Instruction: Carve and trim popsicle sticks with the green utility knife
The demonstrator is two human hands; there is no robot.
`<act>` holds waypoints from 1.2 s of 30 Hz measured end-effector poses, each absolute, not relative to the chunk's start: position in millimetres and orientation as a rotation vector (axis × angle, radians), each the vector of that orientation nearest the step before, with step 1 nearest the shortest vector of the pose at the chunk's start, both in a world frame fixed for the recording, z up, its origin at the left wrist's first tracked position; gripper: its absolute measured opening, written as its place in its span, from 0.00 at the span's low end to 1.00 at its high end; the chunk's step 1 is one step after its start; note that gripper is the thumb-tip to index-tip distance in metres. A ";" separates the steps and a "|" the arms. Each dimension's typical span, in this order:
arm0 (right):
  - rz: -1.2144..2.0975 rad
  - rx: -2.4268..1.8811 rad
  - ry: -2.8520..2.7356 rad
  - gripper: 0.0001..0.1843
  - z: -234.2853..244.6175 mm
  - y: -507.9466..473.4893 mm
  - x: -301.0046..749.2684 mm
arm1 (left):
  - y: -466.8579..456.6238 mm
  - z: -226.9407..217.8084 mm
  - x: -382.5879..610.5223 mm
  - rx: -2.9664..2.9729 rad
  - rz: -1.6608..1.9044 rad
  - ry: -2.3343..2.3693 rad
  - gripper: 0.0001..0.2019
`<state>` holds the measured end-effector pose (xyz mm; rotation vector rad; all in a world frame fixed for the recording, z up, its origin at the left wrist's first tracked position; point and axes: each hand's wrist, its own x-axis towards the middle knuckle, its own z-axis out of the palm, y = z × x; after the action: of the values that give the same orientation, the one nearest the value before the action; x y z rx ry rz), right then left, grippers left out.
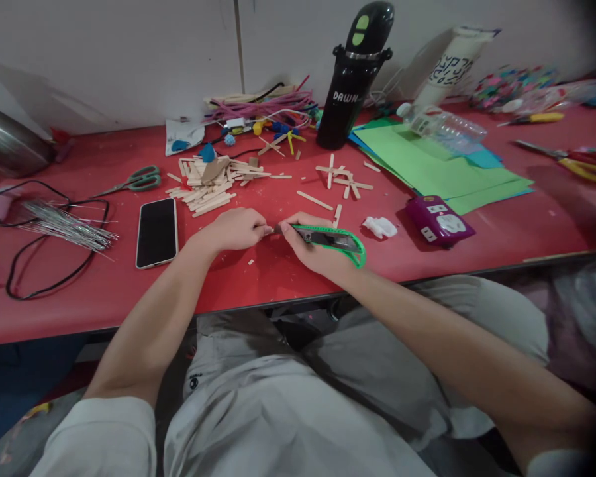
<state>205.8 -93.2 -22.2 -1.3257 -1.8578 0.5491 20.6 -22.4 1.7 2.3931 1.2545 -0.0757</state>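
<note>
Near the table's front edge, my right hand point(318, 255) is closed round a green utility knife point(332, 238), its blade end pointing left. Facing it, my left hand point(241, 229) pinches a small piece of wooden stick point(269, 230), mostly covered by the fingers. The knife's tip is close to that piece; whether they touch I cannot tell. Beyond my hands lie a heap of wooden craft sticks point(211, 182) and some sticks joined into crosses point(345, 180). One loose stick point(314, 200) lies just past my right hand, and small wood chips are scattered about.
Left of my arm are a phone point(157, 233), scissors point(138, 180) and metal wires point(69, 225). To the right are crumpled white tissue point(379, 227), a purple adapter point(440, 222), green paper sheets point(437, 159), a plastic bottle point(447, 127) and pliers point(569, 159). A black flask point(350, 86) stands behind.
</note>
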 end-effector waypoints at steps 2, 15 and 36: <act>0.537 -1.335 -1.863 0.14 -22.5 -93.7 206.1 | -22.6 2.0 20.6 2.394 -0.081 1.253 0.19; 0.524 -1.342 -1.878 0.14 -18.8 -96.0 205.2 | -21.7 1.1 19.3 2.382 -0.054 1.252 0.16; 0.520 -1.347 -1.858 0.17 -24.4 -91.9 205.0 | -20.3 -1.3 19.8 2.401 -0.049 1.254 0.16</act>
<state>205.0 -91.9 -24.4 -1.3466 -1.8577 0.5199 19.8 -20.3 -1.3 2.4007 1.2538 -0.0495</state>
